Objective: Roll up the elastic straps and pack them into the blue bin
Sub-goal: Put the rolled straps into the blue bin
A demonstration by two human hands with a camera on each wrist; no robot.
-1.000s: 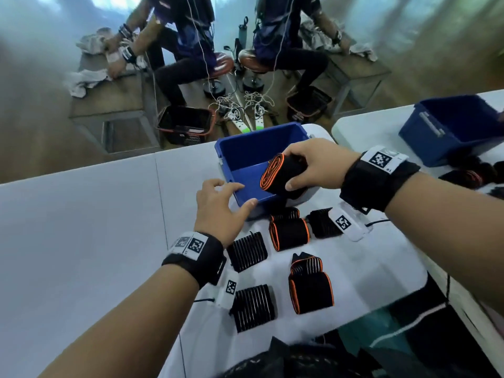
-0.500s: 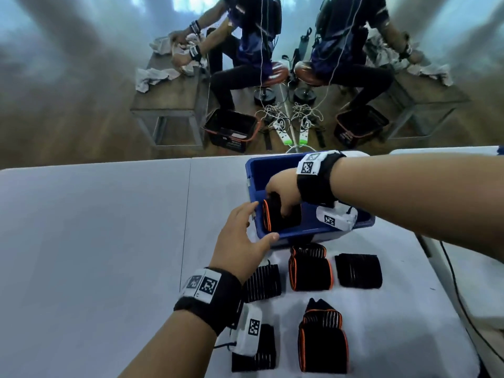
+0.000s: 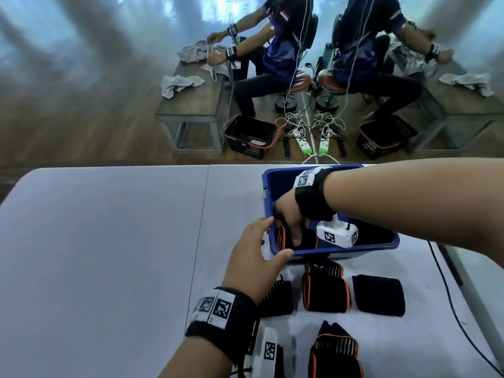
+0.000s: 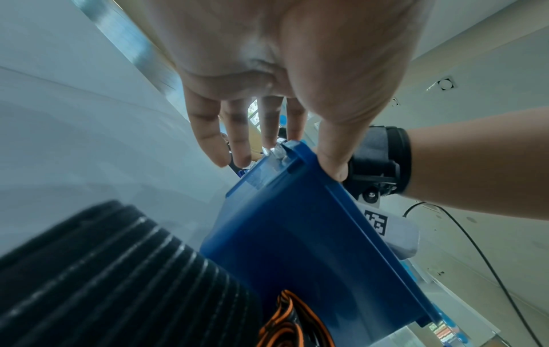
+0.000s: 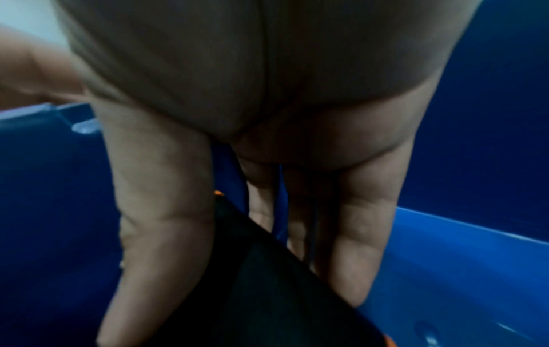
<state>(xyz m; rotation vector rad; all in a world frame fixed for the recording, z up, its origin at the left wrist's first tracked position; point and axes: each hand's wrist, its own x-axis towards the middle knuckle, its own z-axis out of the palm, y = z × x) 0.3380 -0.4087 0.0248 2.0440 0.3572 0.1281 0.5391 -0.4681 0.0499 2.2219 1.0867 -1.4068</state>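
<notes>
The blue bin stands on the white table. My right hand reaches down into its near-left corner. There it pinches a rolled black strap with orange edges between the thumb and the fingers. My left hand rests on the bin's near-left corner, thumb on the front rim, its fingers straight along the side. Several more straps lie in front of the bin: an orange-edged roll, a plain black roll and a ribbed black one.
A folded orange-edged strap lies near the front edge. A thin black cable runs along the table's right side. Beyond the far edge are seated people, low tables and black baskets.
My right hand has carried the rolled strap from above the rim down into the bin's near-left corner. My left hand has stayed at that corner of the bin.
</notes>
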